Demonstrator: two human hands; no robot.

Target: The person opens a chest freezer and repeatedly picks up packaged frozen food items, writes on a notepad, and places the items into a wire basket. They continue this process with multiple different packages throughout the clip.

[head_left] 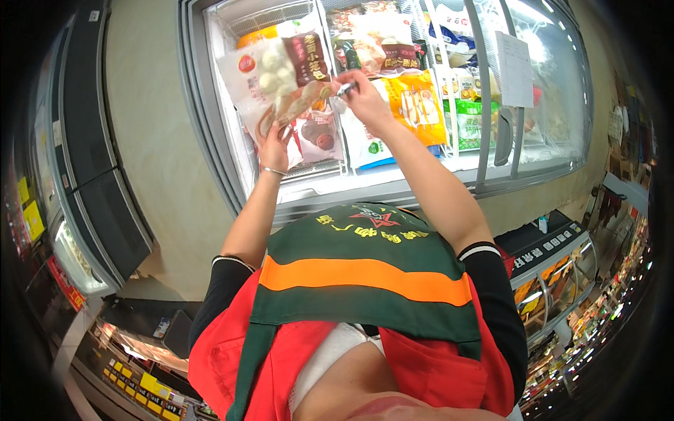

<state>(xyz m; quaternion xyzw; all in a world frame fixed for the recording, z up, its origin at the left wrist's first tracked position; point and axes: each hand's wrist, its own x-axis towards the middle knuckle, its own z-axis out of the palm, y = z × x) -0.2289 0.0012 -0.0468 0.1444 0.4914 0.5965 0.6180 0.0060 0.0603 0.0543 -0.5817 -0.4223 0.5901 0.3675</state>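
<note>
Above an open chest freezer (197, 100), my left hand (274, 148) holds the lower edge of a clear plastic bag of round white buns (271, 71). The bag is tilted and has a dark brown printed panel. My right hand (366, 102) is at the bag's right corner, fingers bent around a small dark and silvery object (346, 88) whose kind I cannot make out. Under the bag lies a pack with a dark round food picture (318, 134). Below my right forearm rests an orange and white food bag (416, 108).
White wire dividers (446, 89) split the freezer. A green bag (471, 123) lies in the right section. The sliding glass lid (553, 105) covers the right end, with a paper sheet (513, 68) and a handle (504, 138). A dark display cabinet (95, 126) stands left.
</note>
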